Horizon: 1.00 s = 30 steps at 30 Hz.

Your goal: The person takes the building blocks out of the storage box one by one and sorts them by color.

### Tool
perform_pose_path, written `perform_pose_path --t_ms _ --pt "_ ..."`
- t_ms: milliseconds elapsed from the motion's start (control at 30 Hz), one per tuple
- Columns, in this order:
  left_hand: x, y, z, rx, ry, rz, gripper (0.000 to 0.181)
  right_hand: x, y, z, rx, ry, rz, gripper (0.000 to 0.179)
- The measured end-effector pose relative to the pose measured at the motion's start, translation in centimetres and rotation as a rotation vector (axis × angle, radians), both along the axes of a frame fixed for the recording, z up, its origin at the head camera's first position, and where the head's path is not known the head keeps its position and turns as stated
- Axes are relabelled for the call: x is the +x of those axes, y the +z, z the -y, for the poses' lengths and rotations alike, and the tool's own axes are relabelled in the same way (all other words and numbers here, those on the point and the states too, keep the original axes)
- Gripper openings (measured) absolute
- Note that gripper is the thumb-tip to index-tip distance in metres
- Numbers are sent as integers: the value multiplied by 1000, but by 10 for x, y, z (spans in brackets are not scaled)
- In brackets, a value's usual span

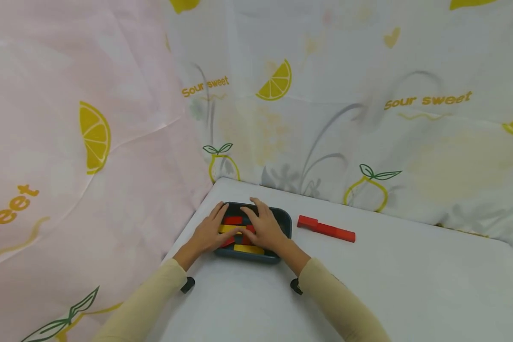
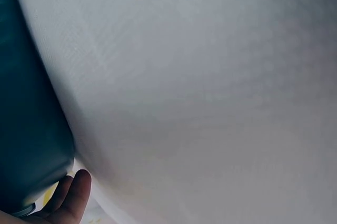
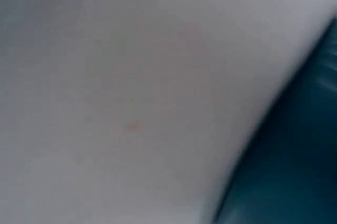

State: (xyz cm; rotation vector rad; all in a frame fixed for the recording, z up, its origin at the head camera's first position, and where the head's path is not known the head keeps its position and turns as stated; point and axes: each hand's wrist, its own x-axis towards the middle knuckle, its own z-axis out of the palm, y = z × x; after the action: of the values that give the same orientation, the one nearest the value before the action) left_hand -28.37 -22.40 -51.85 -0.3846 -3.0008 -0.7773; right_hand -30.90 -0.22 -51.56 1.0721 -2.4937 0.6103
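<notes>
Your left hand (image 1: 208,232) and right hand (image 1: 267,231) hover, fingers spread, over the dark-blue rectangular tray (image 1: 248,257); oblong red blocks (image 1: 232,220) and yellow blocks (image 1: 249,249) lie inside, the red block row (image 1: 326,229) outside

Lemon-printed cloth (image 1: 333,61) behind a plain white tabletop (image 1: 410,289)

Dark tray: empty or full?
Not empty: the head view shows red blocks and yellow blocks inside the dark tray. The hands hide part of it, so I cannot tell whether it is full.
</notes>
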Motion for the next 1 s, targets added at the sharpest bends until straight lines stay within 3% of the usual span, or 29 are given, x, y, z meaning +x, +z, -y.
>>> perform_pose_path --t_ms 167,333,567,733,1000 --pt "-4 2 -6 23 -10 1 83 -8 -2 2 -141 59 159 49" --pt "-5 0 -9 33 -29 -11 78 -14 -6 6 -143 72 280 42" --pt "-8 -5 -17 51 -67 -36 78 -21 -7 11 -104 -82 415 35" --pt "-6 -6 -14 48 -76 -46 80 -22 -8 22 -4 -160 489 36" --pt "-3 -5 -1 20 -62 -64 82 -25 -8 40 15 -232 522 38"
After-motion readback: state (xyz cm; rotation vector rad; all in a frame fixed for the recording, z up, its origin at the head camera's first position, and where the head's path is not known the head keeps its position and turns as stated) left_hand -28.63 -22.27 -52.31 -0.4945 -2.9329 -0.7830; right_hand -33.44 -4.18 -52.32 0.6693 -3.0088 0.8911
